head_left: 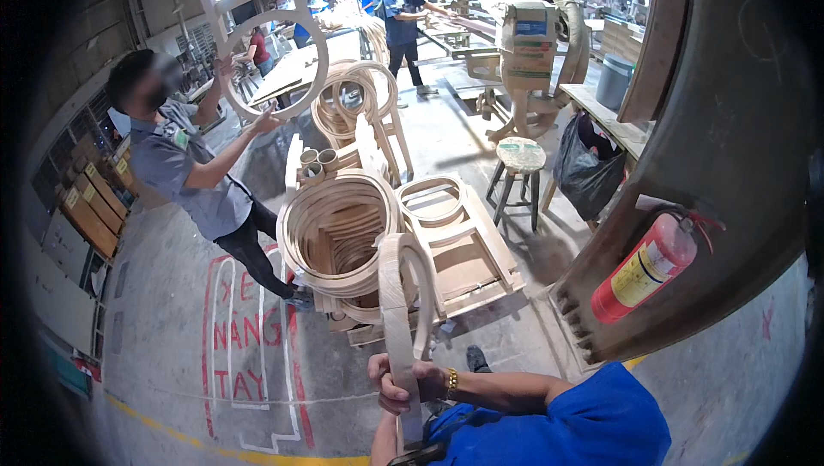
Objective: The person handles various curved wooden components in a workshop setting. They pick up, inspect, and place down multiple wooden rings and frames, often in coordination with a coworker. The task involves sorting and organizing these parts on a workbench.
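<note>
In front of me stands a pale wooden frame (397, 303) with a rounded, ring-like top, seen nearly edge-on. My left hand (389, 387) wraps its fingers around the lower part from the left side. On the other side my right hand (428, 379), a gold band at its wrist, is closed on the same part; some of its fingers are hidden behind the wood. Just beyond the frame is a stack of wooden rings (336, 208), nested one on another. Flat wooden frames (468, 256) lie beside that stack on the right.
At left a person (193, 153) in grey holds up another round wooden frame (319, 80). A stool (520, 155), a black bag (588, 161) and a red fire extinguisher (645, 266) stand or hang at right, by a dark column (730, 166). Further back, another person (402, 24) stands beside machinery.
</note>
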`<state>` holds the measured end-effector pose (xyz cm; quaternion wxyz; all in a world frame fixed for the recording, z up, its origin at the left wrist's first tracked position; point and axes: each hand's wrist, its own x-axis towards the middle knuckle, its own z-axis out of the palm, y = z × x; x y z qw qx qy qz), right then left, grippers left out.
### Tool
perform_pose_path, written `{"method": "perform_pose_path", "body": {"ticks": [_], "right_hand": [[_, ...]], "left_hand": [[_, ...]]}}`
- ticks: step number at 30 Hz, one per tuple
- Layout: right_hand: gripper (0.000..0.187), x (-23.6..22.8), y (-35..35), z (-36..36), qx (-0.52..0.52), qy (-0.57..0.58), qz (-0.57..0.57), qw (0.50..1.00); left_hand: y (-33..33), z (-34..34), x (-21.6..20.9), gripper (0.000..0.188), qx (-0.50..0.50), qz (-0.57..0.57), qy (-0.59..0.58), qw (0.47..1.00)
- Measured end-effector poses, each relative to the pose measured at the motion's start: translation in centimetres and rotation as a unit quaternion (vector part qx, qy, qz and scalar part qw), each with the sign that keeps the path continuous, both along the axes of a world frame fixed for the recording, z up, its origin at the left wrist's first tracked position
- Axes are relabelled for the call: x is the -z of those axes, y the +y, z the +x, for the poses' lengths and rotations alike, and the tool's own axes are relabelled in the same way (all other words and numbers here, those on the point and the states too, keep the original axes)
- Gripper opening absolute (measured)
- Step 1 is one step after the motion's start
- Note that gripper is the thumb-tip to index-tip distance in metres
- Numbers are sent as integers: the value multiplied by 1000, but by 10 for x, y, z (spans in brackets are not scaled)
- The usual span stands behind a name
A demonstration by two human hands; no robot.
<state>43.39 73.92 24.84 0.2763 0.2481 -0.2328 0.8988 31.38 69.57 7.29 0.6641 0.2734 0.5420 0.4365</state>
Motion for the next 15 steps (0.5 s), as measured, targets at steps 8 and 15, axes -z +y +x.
{"method": "perform_pose_path", "body": {"ticks": [8,15], "right_hand": [[36,-19,4,32,203,-152,-29,967],[31,-55,25,47,308,-228,53,922]], "left_hand": [[-54,-58,-24,69,168,67,210,961],[-60,-34,5,76,165,263,418,854]]}}
